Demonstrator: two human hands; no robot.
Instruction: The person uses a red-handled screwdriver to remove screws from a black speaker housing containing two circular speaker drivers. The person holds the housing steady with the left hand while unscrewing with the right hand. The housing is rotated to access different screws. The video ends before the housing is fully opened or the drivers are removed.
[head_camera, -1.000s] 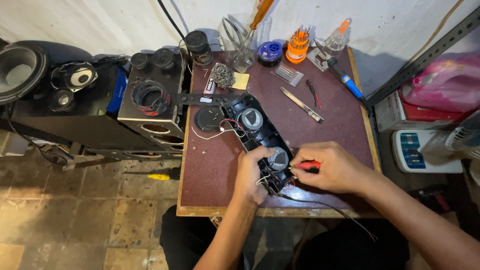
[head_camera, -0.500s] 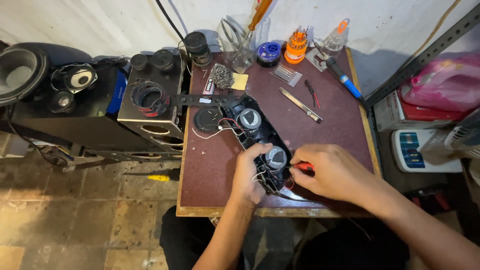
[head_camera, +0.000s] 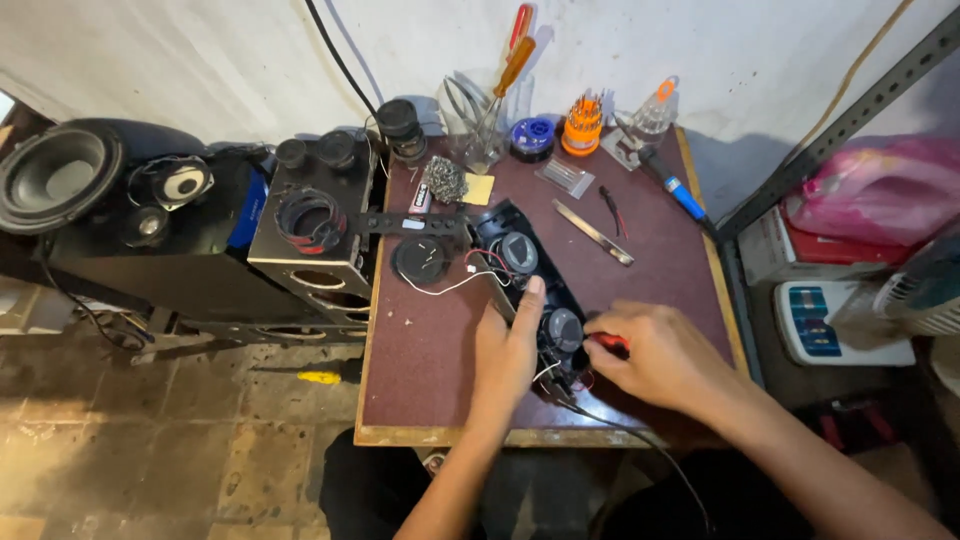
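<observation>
A long black speaker panel (head_camera: 530, 285) with two round drivers lies at an angle on the dark red table (head_camera: 430, 380). My left hand (head_camera: 507, 352) rests flat against the panel's left edge, thumb stretched up along it. My right hand (head_camera: 662, 358) grips a red-handled tool (head_camera: 610, 343), its tip at the nearer round driver (head_camera: 563, 328). Red and white wires (head_camera: 470, 272) run from the panel to a loose round black speaker (head_camera: 420, 260). A black cable (head_camera: 620, 432) trails off the panel over the table's front edge.
At the table's back stand a glass with screwdrivers (head_camera: 492, 130), an orange bit holder (head_camera: 582, 125), a blue spool (head_camera: 533, 136) and a blue-handled tool (head_camera: 672, 185). A metal file (head_camera: 594, 232) lies mid-table. Speaker boxes (head_camera: 310, 220) crowd the left; a metal shelf (head_camera: 850, 120) stands right.
My left hand has moved from gripping the panel's near end to lying flat along its left edge with the thumb up. My right hand stays at the nearer driver with the red tool.
</observation>
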